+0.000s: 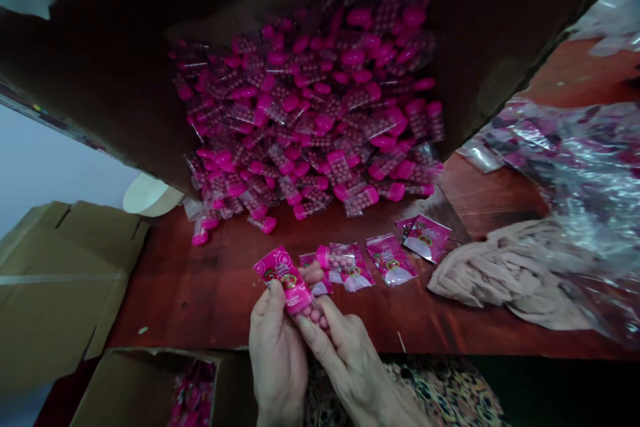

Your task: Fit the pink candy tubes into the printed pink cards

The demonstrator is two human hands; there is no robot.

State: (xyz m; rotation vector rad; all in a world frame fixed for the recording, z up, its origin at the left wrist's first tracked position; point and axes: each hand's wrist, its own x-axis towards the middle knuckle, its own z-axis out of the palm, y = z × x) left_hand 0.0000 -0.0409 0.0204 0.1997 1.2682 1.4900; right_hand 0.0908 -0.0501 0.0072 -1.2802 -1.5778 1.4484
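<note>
I'm watching the left hand (277,340) and right hand (345,353) gripping a glossy pink sachet (285,277) at six o'clock above the reddish wooden surface (200,293). Pink-capped tubes (310,113) are spilling from a cardboard box (100,67) at twelve.

One view, from a camera worn on the head. It faces forward and steeply down over a red-brown table (210,293). Range is close: left hand (277,347) and right hand (350,363) sit at 6 o'clock by the bottom edge, both gripping a packet (290,280). A tipped box (100,67) spans 10 to 2 o'clock. Wide lens; frame edges bend and the scene leans.
</note>
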